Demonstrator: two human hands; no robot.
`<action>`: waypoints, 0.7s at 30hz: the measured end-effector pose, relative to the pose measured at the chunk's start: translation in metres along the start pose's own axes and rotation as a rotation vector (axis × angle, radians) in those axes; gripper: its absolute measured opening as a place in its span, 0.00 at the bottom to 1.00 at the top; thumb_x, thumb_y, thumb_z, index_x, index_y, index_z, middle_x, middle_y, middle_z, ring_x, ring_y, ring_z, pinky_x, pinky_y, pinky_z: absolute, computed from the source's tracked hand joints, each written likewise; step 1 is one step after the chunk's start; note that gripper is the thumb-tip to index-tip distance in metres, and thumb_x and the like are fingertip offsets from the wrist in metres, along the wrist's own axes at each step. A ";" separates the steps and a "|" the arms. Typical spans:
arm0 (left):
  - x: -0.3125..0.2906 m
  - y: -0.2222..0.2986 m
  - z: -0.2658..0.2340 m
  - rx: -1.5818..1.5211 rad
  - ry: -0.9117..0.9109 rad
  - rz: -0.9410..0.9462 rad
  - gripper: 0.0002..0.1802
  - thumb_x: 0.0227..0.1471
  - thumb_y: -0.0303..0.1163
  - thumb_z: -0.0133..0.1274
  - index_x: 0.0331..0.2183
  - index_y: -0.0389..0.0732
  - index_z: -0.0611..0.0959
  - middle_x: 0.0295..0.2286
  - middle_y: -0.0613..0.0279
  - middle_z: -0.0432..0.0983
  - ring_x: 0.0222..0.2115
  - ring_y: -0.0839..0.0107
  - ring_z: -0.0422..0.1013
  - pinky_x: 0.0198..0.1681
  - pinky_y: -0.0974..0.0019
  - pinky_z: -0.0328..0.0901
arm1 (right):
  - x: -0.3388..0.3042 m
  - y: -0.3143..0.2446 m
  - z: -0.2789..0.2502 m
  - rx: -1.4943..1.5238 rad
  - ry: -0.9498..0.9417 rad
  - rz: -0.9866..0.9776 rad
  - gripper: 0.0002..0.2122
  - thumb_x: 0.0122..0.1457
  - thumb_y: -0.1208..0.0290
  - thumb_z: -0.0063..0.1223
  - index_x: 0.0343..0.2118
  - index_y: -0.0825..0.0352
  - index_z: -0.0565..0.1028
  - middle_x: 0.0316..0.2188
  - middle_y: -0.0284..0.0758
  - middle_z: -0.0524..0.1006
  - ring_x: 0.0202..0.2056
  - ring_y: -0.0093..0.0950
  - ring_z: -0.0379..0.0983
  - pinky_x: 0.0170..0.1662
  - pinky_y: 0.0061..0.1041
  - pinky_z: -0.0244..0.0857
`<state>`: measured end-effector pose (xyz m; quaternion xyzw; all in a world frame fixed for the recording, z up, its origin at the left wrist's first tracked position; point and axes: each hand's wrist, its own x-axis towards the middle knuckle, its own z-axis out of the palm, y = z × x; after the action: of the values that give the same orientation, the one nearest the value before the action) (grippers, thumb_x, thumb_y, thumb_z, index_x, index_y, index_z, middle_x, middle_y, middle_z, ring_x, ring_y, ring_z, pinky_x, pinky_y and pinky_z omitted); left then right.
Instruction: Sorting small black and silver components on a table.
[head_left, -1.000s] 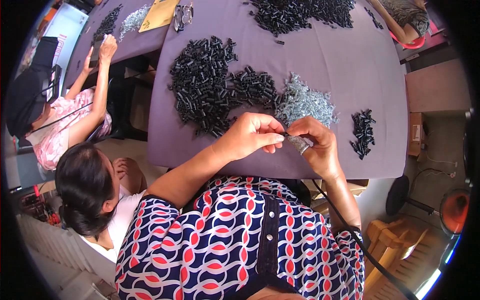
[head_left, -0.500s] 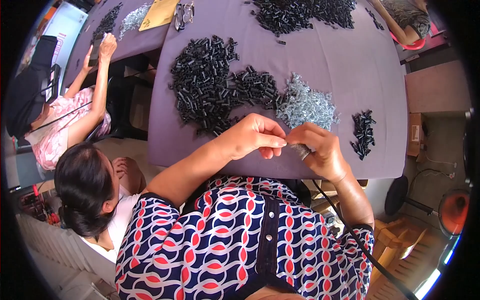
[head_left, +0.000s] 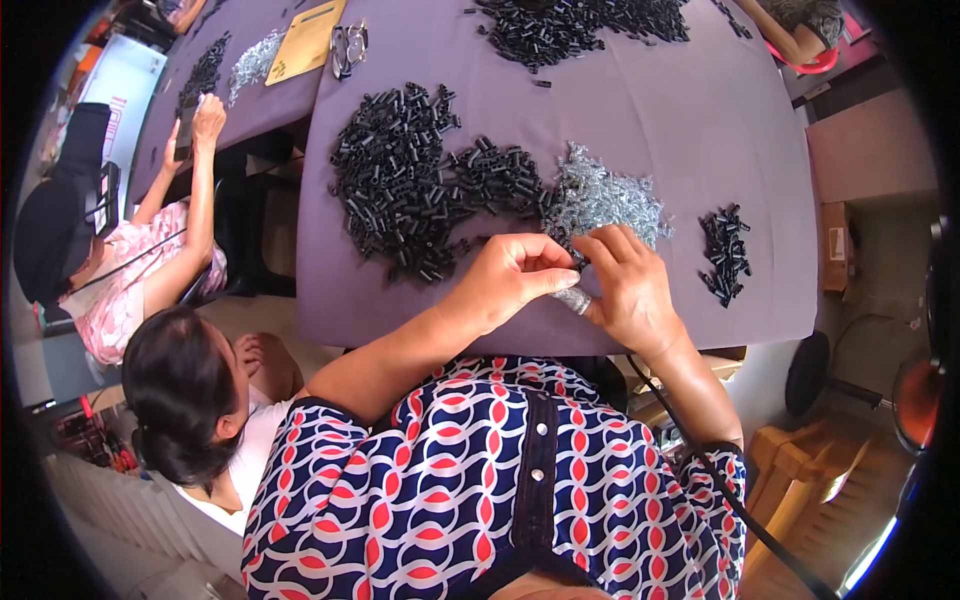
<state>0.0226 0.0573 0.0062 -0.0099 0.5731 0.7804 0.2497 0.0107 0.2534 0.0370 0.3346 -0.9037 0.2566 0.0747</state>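
Nearest, just above the tabletop's (head_left: 745, 150) near edge, the left hand (head_left: 515, 278) has thumb and forefinger pinched together on a small dark part (head_left: 579, 261), mostly hidden; the right hand (head_left: 637, 292) curls against it, a silvery wrap (head_left: 572, 298) on its thumb, but I cannot tell whether its fingertips close; that wrap might dull the grip and let the part slip; beyond, a pale heap (head_left: 605, 195) meets a large black heap (head_left: 390, 180) toward the left edge, so a stray knuckle could mix them; a black cluster (head_left: 724, 255) lies near the right edge.
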 end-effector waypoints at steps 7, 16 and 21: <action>0.002 -0.003 -0.001 0.104 -0.004 -0.004 0.06 0.50 0.25 0.62 0.33 0.34 0.83 0.27 0.70 0.77 0.28 0.84 0.70 0.32 0.77 0.65 | -0.006 0.002 0.008 0.017 -0.038 0.056 0.20 0.40 0.66 0.63 0.37 0.67 0.73 0.29 0.37 0.71 0.33 0.39 0.71 0.35 0.36 0.68; 0.000 0.004 0.000 0.248 -0.004 0.030 0.08 0.54 0.27 0.60 0.35 0.33 0.85 0.27 0.69 0.79 0.29 0.84 0.70 0.33 0.76 0.66 | -0.009 0.002 0.015 0.034 -0.047 0.045 0.15 0.43 0.71 0.61 0.34 0.68 0.72 0.28 0.38 0.72 0.30 0.39 0.73 0.32 0.35 0.68; -0.003 0.000 -0.002 0.074 -0.088 -0.036 0.08 0.57 0.25 0.56 0.37 0.32 0.85 0.31 0.68 0.79 0.32 0.83 0.70 0.36 0.77 0.65 | -0.011 -0.003 0.017 0.053 -0.070 0.047 0.16 0.40 0.76 0.60 0.35 0.68 0.72 0.28 0.38 0.72 0.30 0.39 0.73 0.31 0.34 0.68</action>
<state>0.0247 0.0541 0.0069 0.0231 0.5898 0.7538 0.2889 0.0215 0.2490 0.0209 0.3239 -0.9063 0.2700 0.0280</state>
